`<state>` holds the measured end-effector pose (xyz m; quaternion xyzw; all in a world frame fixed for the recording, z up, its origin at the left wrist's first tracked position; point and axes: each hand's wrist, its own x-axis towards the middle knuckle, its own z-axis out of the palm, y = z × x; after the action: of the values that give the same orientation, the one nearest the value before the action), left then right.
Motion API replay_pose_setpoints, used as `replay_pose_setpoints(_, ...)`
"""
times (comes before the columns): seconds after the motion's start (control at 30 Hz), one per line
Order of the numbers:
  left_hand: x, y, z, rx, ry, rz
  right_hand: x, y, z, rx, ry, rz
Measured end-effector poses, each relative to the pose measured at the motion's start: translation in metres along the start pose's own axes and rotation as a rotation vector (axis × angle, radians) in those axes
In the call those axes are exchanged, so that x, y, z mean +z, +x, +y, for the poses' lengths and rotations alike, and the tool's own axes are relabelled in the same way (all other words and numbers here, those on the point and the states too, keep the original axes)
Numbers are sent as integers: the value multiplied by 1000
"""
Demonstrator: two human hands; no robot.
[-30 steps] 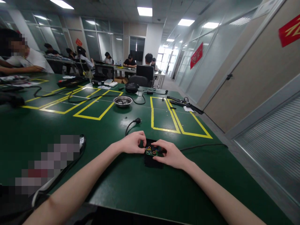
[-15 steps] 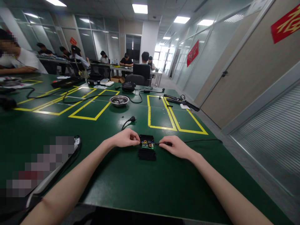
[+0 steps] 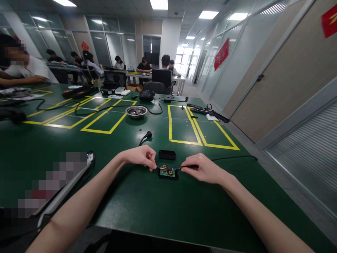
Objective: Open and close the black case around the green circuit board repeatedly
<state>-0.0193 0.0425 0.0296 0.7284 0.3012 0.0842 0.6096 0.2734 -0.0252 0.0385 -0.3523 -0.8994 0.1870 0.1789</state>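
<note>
A small green circuit board (image 3: 171, 173) with copper-coloured coils sits over the nearer black case half (image 3: 168, 178); whether it is fully seated I cannot tell. My left hand (image 3: 143, 157) is closed in a pinch on a black cable at the board's left end. On the other side, my right hand (image 3: 204, 168) pinches the black cable (image 3: 195, 166) that leads into the board's right end. Just beyond the board lies the other black case half (image 3: 167, 155), apart from it. A black plug (image 3: 149, 134) on a short cable lies past my left hand, which hides part of that cable.
A metal bowl (image 3: 136, 111) with small parts stands farther back, near yellow tape outlines (image 3: 185, 142). Black tools (image 3: 207, 112) lie at the far right. On the left is a long, partly blurred object (image 3: 91, 156). A person in white (image 3: 39, 70) sits at far left.
Both hands have brought the circuit board nearer to me, from between the two case halves to over the nearer one. The farther half is now fully visible. The camera view has shifted slightly.
</note>
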Motion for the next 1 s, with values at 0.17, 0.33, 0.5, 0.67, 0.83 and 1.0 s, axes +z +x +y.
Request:
replay_pose_setpoints(0.17, 5, 5, -3, -26, 74, -24, 4, 2, 0, 79, -40, -88)
replay_pose_setpoints(0.33, 9, 4, 3, -31, 277, 43, 8, 6, 2, 110, 29, -121)
replay_pose_setpoints(0.5, 13, 3, 7, -35, 363, 59, 14, 8, 6, 192, 228, -122)
replay_pose_setpoints(0.67, 13, 5, 8, -47, 382, 53, 19, 10, 8, 336, 358, -132)
replay_pose_setpoints(0.83, 15, 8, 6, -20, 369, 147, 23, 11, 5, 422, 339, -82)
replay_pose_setpoints(1.0, 19, 17, 3, -16, 440, 325, 25, 10, 11, 429, 306, -20)
